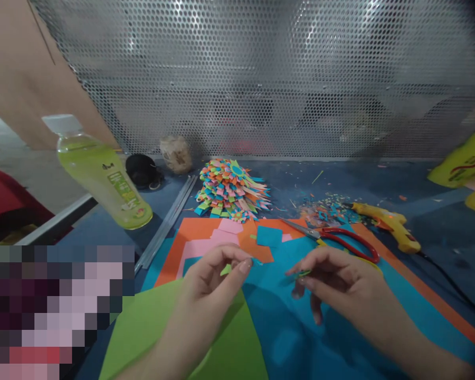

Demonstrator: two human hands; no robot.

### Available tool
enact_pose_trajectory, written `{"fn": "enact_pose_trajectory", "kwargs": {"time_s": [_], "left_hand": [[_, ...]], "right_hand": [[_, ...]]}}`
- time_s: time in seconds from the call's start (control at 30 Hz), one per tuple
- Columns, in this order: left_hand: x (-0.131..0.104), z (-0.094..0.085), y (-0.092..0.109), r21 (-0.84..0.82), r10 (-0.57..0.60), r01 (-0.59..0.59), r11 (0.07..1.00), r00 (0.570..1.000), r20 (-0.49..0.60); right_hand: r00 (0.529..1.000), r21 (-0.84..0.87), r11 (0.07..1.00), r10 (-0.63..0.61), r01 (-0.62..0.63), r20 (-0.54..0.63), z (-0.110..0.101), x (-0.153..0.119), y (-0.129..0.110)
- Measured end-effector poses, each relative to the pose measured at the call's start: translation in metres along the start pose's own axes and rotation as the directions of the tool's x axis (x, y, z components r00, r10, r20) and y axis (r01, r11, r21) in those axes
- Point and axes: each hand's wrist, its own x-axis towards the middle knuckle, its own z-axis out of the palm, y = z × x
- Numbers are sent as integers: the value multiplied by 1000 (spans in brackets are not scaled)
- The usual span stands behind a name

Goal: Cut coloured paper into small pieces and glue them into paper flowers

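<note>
My left hand (216, 282) is closed in a pinch, with a small blue paper piece (257, 262) at its fingertips and a bit of green paper (225, 271) showing between the fingers. A short gap away, my right hand (340, 277) pinches a small green and blue paper piece (302, 273) between thumb and finger. Beneath both hands lie blue sheets (277, 322), a green sheet (142, 327) and orange paper (170, 258). A blue paper square (269, 236) and pink pieces (230, 227) rest just beyond. Red-handled scissors (350, 240) lie partly behind my right hand.
A heap of fringed coloured paper (227, 187) stands at the back. To its right are paper scraps (332, 208) and a yellow glue gun (391, 224) with a cord. Clear sticks (168, 221), a green drink bottle (103, 174) and a black object (142, 170) are left. A perforated metal panel (241, 68) rises behind.
</note>
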Motion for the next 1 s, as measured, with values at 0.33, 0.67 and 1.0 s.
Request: {"fn": "enact_pose_trajectory", "kwargs": {"time_s": [0.33, 0.67, 1.0], "left_hand": [[-8, 4, -2, 114, -36, 0, 994, 948, 316], [-7, 7, 0, 174, -32, -30, 984, 939, 343], [-6, 6, -1, 67, -37, 12, 998, 924, 380]], "right_hand": [[998, 2, 998, 55, -55, 15, 3, -4, -1], [985, -36, 994, 106, -102, 139, 1, -15, 6], [887, 241, 864, 380, -442, 264, -1, -5, 5]]}}
